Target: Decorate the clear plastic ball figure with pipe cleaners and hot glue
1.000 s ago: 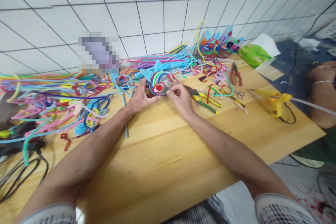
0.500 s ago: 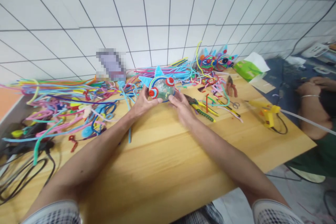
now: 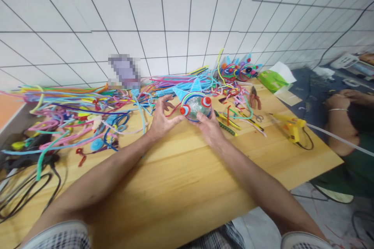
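Observation:
A small ball-shaped figure wrapped in coloured pipe cleaners, with two red round eyes and light-blue pointed ears, is held just above the wooden table. My right hand grips it from below and behind, fingers closed round its underside. My left hand is at its left side, fingers spread and loosely curled, thumb tip close to the figure's left eye. Whether the left hand touches the figure I cannot tell.
A big tangle of coloured pipe cleaners covers the table's left and back. Two finished figures stand by the tiled wall. Pliers, yellow-green cutters, small scissors, a yellow glue gun and a green tissue pack lie right. Another person's arm is at far right.
The figure has been turned so both red eyes face me and has shifted right. My left hand has loosened and opened off it; my right hand now carries it from below.

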Demonstrator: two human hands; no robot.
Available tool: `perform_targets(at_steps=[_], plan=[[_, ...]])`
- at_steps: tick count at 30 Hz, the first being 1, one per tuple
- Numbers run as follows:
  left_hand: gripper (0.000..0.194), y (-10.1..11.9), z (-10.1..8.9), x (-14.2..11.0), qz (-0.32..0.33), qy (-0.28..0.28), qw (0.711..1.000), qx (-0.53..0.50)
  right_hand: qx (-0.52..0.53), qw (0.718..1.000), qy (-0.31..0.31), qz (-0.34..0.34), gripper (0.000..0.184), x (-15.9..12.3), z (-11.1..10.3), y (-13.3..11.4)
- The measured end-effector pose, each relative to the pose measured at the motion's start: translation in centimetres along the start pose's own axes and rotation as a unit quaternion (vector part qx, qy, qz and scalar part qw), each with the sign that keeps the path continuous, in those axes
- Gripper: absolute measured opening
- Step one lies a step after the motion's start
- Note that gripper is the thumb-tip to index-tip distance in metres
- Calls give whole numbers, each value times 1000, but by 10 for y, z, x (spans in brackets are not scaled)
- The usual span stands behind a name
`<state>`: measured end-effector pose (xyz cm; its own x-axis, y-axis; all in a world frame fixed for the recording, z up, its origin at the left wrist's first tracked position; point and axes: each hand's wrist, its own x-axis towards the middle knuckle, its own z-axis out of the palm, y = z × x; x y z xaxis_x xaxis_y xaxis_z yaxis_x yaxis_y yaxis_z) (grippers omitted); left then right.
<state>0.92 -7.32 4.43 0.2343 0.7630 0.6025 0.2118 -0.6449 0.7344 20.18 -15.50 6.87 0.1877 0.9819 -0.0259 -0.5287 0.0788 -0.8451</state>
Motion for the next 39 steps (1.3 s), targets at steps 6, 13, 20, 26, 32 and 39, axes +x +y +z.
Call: perform_targets(at_steps=[6, 13, 20, 26, 32, 39], plan=[[42, 17, 2, -7, 128, 16, 989, 66, -17, 998, 45, -30, 74, 0, -6, 9], [26, 19, 3, -9, 96, -24, 992, 76, -45, 997, 48, -33, 75, 3, -13, 19], [28, 16, 4, -9, 101, -25, 992, 65, -53, 997, 43, -42, 75, 2, -16, 22], [32, 17, 6, -9, 97, -23, 994, 54, -58, 996, 46, -42, 72, 2, -16, 22], [31, 17, 8, -11, 96, -10, 994, 48, -64, 995, 59, -39, 81, 2, -18, 22], [35, 18, 9, -9, 141, 9, 988, 63, -58, 996, 41, -48, 75, 3, -22, 26]])
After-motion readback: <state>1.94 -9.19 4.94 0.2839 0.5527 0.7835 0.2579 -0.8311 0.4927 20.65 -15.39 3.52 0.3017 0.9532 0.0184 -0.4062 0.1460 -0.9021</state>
